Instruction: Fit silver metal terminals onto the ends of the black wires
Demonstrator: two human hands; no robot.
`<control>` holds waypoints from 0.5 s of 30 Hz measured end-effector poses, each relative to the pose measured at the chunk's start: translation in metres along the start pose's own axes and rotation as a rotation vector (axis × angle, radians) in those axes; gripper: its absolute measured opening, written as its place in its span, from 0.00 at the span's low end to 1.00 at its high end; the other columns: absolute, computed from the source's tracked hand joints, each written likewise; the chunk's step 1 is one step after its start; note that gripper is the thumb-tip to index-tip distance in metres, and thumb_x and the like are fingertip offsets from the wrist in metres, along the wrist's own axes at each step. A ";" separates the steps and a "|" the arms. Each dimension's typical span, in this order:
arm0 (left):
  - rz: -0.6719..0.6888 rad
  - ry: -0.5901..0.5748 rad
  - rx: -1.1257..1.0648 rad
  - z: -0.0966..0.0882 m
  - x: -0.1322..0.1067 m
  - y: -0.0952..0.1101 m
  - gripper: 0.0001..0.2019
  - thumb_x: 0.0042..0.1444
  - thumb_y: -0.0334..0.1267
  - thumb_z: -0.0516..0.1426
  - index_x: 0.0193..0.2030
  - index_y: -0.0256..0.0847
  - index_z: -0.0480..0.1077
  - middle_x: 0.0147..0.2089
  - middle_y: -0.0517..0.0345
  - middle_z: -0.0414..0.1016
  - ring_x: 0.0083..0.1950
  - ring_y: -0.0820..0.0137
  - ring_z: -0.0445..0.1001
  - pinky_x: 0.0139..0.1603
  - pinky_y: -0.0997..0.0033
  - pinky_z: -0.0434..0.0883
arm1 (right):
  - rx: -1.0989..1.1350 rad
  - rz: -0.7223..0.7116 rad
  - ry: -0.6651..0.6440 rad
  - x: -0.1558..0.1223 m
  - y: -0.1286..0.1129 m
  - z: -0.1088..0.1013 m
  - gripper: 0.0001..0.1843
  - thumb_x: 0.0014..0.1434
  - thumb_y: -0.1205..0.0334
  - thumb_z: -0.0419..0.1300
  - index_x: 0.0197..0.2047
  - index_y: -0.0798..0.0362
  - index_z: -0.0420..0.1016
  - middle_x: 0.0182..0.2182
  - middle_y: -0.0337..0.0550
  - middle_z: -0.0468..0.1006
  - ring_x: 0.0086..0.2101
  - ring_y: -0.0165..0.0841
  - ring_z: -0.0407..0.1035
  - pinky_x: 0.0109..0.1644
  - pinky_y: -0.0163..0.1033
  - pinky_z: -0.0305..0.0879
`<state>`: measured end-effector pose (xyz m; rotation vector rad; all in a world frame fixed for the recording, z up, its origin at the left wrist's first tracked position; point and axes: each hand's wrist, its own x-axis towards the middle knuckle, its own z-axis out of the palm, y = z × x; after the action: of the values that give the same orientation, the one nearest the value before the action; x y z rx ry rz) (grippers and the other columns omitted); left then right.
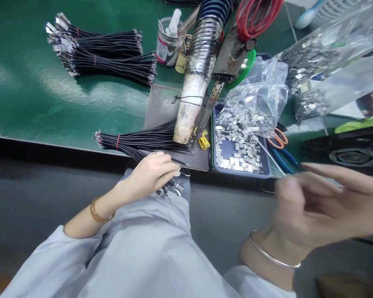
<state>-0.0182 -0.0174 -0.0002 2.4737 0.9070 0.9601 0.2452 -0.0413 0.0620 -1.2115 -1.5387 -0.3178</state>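
My left hand (pixel 155 171) is closed at the table's front edge, pinching a thin black cable (pixel 184 174) with a pale, bare-wired tip. Below it, over my lap, hang several black cables with metal connectors (pixel 176 188). A bundle of black cables (pixel 139 140), bound with a red band, lies on the table just beyond this hand. My right hand (pixel 326 203), blurred, is raised at the right with thumb and fingers bent together. A thin silvery wire (pixel 272 158) runs to its thumb and appears pinched there. A soldering iron (pixel 209 107) points down beyond my left hand.
A ribbed hose (pixel 194 74) ends above the cable bundle. A blue tray (pixel 240 169) holds loose metal connectors and a plastic bag. Further bundles (pixel 108 64) lie at the back left, near a clear cup (pixel 166 47). Orange-handled and blue-handled tools (pixel 279 142) and a black fan (pixel 345 151) sit right.
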 end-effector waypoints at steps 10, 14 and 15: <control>-0.197 -0.129 -0.389 -0.007 0.026 -0.009 0.10 0.67 0.32 0.57 0.36 0.36 0.78 0.32 0.56 0.76 0.33 0.71 0.72 0.38 0.72 0.67 | -0.414 0.345 -0.659 0.011 0.076 0.037 0.16 0.55 0.61 0.67 0.24 0.47 0.63 0.23 0.41 0.76 0.24 0.34 0.70 0.31 0.38 0.58; -0.243 -0.074 -0.629 -0.007 0.028 -0.019 0.06 0.61 0.35 0.62 0.34 0.37 0.79 0.31 0.56 0.77 0.32 0.72 0.72 0.36 0.74 0.69 | -0.498 0.211 -0.783 0.012 0.082 0.047 0.13 0.52 0.69 0.66 0.26 0.49 0.65 0.27 0.42 0.76 0.26 0.33 0.65 0.31 0.39 0.52; -0.247 -0.075 -0.647 -0.007 0.028 -0.019 0.06 0.60 0.35 0.63 0.33 0.37 0.79 0.30 0.56 0.77 0.32 0.72 0.72 0.36 0.74 0.68 | -0.533 0.172 -0.807 0.011 0.082 0.048 0.12 0.52 0.70 0.65 0.26 0.49 0.65 0.28 0.42 0.75 0.25 0.33 0.64 0.31 0.39 0.51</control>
<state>-0.0155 0.0155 0.0085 1.7957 0.7095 0.8908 0.2854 0.0359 0.0219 -2.0457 -2.0792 -0.1204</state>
